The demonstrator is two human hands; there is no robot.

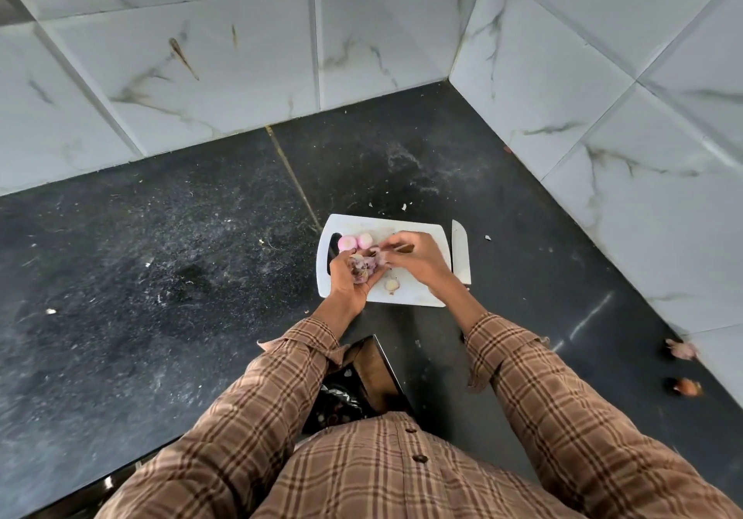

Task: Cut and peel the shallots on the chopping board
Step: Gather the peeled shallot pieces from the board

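A white chopping board (pixel 418 233) lies on the black counter. Two peeled pink shallots (pixel 356 242) sit at its far left corner. A small cut shallot piece (pixel 391 285) rests near the board's front edge. My left hand (pixel 349 277) cups a purple shallot (pixel 364 264) with loose papery skin over the board. My right hand (pixel 414 259) pinches at that shallot's skin with its fingertips. A knife (pixel 460 251) lies on the counter along the board's right edge, untouched.
Marble-tiled walls meet in a corner behind and to the right of the board. Two bits of shallot skin (pixel 683 368) lie on the counter at the far right near the wall. A dark bag (pixel 341 398) hangs below the counter's front edge.
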